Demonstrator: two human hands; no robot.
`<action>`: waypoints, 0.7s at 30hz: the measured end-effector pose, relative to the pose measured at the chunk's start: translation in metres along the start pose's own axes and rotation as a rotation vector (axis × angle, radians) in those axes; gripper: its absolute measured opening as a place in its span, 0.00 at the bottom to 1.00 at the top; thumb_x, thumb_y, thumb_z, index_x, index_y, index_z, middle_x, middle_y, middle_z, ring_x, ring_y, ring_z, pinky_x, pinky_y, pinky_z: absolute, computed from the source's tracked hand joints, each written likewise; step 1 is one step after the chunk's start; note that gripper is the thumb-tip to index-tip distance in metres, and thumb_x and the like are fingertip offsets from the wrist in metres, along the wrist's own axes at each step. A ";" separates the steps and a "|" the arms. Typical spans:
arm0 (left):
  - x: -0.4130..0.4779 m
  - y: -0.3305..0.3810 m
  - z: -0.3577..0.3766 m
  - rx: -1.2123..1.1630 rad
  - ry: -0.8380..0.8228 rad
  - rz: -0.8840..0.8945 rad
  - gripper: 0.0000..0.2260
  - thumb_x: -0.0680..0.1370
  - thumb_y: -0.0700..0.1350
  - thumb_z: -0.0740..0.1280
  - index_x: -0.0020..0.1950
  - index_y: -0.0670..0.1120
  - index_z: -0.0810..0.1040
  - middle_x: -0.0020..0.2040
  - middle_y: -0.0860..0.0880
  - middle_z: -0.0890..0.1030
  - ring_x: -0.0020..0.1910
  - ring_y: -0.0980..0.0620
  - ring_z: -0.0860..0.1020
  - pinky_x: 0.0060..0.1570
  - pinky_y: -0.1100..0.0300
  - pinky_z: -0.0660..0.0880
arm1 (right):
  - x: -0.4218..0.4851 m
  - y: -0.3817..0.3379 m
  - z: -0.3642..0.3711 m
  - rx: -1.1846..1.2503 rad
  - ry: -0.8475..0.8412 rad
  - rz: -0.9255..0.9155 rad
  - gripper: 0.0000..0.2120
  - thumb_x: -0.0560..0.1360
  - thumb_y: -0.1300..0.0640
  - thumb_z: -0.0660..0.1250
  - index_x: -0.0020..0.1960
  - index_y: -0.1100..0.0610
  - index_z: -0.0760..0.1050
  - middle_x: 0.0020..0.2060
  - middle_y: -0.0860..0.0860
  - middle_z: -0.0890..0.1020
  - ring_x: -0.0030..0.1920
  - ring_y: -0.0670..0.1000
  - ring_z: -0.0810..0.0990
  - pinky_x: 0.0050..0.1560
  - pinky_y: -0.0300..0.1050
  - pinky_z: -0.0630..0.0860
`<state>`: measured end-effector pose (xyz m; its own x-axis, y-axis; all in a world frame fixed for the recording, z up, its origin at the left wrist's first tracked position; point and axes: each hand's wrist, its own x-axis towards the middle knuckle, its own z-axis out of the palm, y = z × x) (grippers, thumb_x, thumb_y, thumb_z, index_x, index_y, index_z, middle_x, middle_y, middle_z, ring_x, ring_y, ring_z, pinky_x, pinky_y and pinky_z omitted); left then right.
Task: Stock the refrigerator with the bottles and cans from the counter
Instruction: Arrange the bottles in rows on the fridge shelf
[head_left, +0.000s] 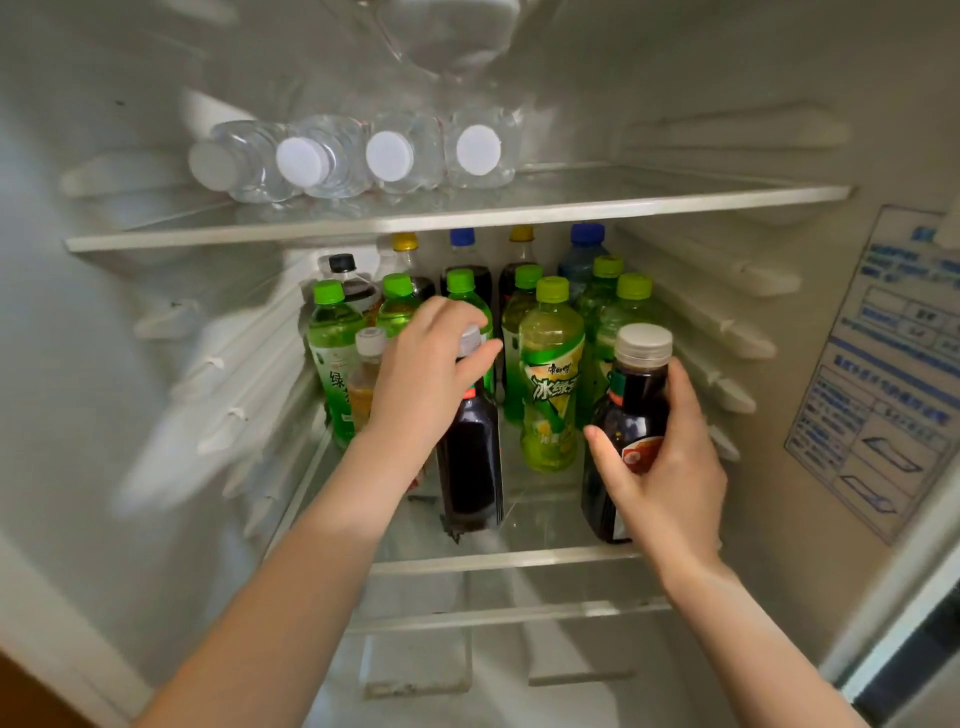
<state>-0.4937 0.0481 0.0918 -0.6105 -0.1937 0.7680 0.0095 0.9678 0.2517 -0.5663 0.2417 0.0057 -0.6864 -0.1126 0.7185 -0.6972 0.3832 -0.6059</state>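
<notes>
Bare forearms — bare left hand (427, 382), bare right hand (670, 470)

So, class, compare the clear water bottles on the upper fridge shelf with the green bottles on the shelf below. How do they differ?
The water bottles lie on their sides, caps toward the camera; the green bottles stand upright. The water bottles are clear with white caps; the green bottles hold green liquid under green caps. Both sets are capped.

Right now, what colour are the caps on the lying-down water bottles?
The caps are white; the head view shows them best.
</notes>
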 end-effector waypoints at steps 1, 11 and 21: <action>0.002 0.000 0.005 0.041 0.025 -0.013 0.11 0.76 0.48 0.68 0.54 0.42 0.78 0.52 0.46 0.77 0.49 0.48 0.77 0.45 0.58 0.71 | 0.000 0.000 0.000 -0.004 -0.006 0.003 0.40 0.68 0.45 0.72 0.74 0.48 0.57 0.67 0.47 0.72 0.65 0.50 0.72 0.61 0.48 0.72; -0.021 -0.006 0.017 -0.388 -0.030 -0.240 0.33 0.72 0.46 0.70 0.72 0.54 0.56 0.66 0.52 0.68 0.63 0.55 0.70 0.59 0.64 0.68 | 0.000 0.000 0.002 -0.018 0.000 -0.001 0.41 0.68 0.45 0.72 0.74 0.47 0.55 0.65 0.47 0.73 0.64 0.48 0.72 0.57 0.40 0.67; -0.053 -0.017 0.041 -0.340 0.008 -0.400 0.33 0.72 0.44 0.73 0.73 0.48 0.61 0.64 0.57 0.70 0.58 0.74 0.66 0.55 0.81 0.63 | 0.000 0.002 0.006 -0.013 0.016 0.004 0.40 0.68 0.46 0.73 0.74 0.47 0.56 0.66 0.48 0.72 0.64 0.50 0.71 0.58 0.42 0.66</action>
<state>-0.4943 0.0484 0.0227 -0.6129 -0.5403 0.5766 0.0342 0.7109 0.7025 -0.5692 0.2368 0.0022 -0.6856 -0.0966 0.7216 -0.6917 0.3955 -0.6043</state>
